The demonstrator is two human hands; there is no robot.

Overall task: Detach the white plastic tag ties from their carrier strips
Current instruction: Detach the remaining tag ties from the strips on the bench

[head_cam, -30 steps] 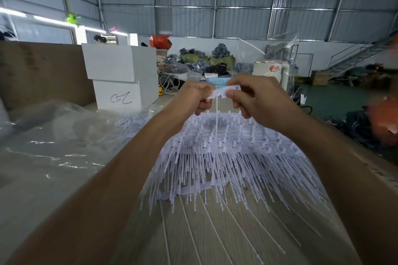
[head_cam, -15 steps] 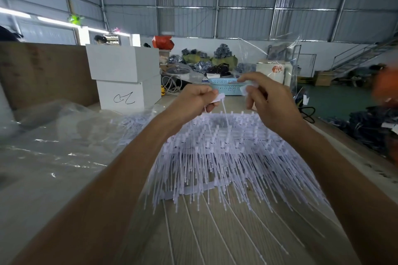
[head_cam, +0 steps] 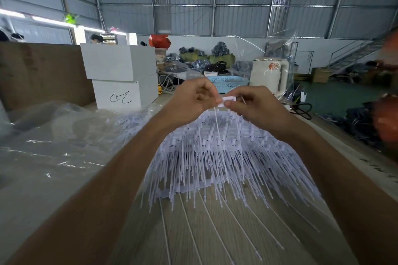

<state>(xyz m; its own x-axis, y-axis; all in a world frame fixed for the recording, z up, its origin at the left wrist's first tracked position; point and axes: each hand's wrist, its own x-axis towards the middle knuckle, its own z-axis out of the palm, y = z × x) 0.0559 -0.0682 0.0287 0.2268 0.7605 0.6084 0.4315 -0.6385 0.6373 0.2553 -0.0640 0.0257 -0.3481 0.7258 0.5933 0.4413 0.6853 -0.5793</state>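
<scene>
White plastic tag ties on carrier strips (head_cam: 215, 157) lie heaped at mid-table on the pale wood-grain tabletop (head_cam: 215, 232), long axes running toward the person, thin tails fanned over the near boards. Both hands meet above the heap's far edge: the left hand (head_cam: 193, 99) and right hand (head_cam: 256, 103) each pinch one end of a small white tag head (head_cam: 226, 101), its thin tail hanging straight down. Crumpled clear plastic sheeting (head_cam: 53, 135) crowds the left side; the right table edge borders open green floor. Two stacked white cardboard boxes (head_cam: 122, 75) stand beyond, the lower bearing an illegible black scrawl.
</scene>
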